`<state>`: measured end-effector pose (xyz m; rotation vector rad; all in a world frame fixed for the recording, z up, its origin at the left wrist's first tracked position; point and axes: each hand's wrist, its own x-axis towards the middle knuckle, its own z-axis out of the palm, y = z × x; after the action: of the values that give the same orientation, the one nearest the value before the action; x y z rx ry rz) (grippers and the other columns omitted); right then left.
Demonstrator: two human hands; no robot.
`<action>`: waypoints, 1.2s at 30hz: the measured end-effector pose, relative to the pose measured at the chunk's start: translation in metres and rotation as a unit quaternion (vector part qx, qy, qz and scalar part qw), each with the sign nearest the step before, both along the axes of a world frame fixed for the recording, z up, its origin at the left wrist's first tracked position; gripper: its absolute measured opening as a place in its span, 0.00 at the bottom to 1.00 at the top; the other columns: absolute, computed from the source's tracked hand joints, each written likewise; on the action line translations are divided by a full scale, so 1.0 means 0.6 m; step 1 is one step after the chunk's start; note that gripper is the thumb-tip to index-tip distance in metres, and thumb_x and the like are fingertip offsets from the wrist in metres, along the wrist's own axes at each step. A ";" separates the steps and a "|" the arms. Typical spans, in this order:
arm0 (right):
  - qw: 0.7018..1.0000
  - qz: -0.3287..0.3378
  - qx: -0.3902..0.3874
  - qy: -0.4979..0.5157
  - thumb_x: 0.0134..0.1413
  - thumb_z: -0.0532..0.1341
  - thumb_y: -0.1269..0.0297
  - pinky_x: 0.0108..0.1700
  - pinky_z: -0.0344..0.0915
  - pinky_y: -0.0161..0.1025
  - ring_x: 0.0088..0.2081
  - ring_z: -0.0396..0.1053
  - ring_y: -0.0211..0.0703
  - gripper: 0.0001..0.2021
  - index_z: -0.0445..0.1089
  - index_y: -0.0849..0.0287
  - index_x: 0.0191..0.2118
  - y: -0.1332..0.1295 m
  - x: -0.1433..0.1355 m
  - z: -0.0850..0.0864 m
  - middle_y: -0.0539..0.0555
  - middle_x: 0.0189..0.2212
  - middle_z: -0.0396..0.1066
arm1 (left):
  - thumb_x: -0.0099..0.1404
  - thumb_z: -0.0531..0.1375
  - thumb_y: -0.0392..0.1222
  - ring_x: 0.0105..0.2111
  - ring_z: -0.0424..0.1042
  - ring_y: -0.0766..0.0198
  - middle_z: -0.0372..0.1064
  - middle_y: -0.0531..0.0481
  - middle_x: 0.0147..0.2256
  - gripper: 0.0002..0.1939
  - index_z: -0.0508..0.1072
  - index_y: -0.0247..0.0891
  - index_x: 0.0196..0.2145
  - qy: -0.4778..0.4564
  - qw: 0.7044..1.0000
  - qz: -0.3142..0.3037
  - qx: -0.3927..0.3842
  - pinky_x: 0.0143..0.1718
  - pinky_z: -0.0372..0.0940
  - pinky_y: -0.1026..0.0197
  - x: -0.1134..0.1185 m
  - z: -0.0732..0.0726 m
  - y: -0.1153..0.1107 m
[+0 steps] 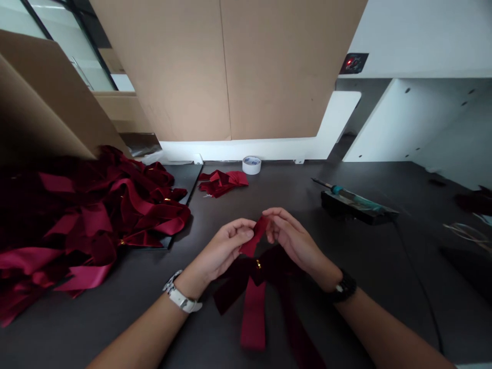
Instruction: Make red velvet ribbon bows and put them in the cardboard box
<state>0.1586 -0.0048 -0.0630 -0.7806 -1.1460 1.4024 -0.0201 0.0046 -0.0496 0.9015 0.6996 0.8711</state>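
Observation:
A dark red velvet bow (246,271) with a small gold piece at its centre lies on the dark table near the front. A brighter red ribbon (253,315) runs through its middle and hangs toward me. My left hand (226,248) pinches the upper part of that ribbon between thumb and fingers, just above the bow. On the right side, my right hand (294,241) has its fingertips closed on the ribbon's top end. Part of the bow's right loop is hidden behind my right hand.
A large pile of red ribbon bows (126,205) covers the left side. Folded red ribbon pieces (223,183) and a white tape roll (251,165) sit at the back. A soldering iron (357,200) rests on a black holder (346,207) at the right, its cable running forward.

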 end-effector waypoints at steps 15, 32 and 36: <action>0.977 -0.110 0.069 -0.168 0.46 0.67 0.59 0.26 0.56 0.33 0.23 0.58 0.33 0.12 0.63 0.58 0.25 -0.010 -0.012 0.003 0.45 0.21 0.62 | 0.52 0.69 0.44 0.29 0.66 0.71 0.68 0.54 0.30 0.17 0.68 0.35 0.34 0.086 0.985 -0.025 0.146 0.30 0.61 0.68 0.008 -0.008 0.000; 0.983 -0.092 0.056 -0.146 0.46 0.68 0.58 0.28 0.64 0.33 0.24 0.67 0.34 0.12 0.66 0.58 0.28 -0.009 -0.014 -0.001 0.47 0.23 0.68 | 0.55 0.66 0.46 0.26 0.67 0.69 0.69 0.53 0.25 0.13 0.71 0.34 0.31 0.123 0.978 0.050 0.159 0.30 0.62 0.65 0.008 -0.006 0.000; 0.985 -0.098 0.048 -0.134 0.44 0.69 0.57 0.28 0.66 0.33 0.24 0.68 0.34 0.13 0.66 0.58 0.27 -0.008 -0.015 0.002 0.47 0.22 0.68 | 0.53 0.67 0.44 0.26 0.67 0.69 0.69 0.54 0.25 0.12 0.71 0.34 0.31 0.121 0.977 0.064 0.164 0.31 0.63 0.65 0.007 -0.006 0.001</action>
<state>0.1494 -0.0093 -0.0620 -1.0052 -1.2937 1.0925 -0.0156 0.0053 -0.0530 1.2846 0.8442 1.0208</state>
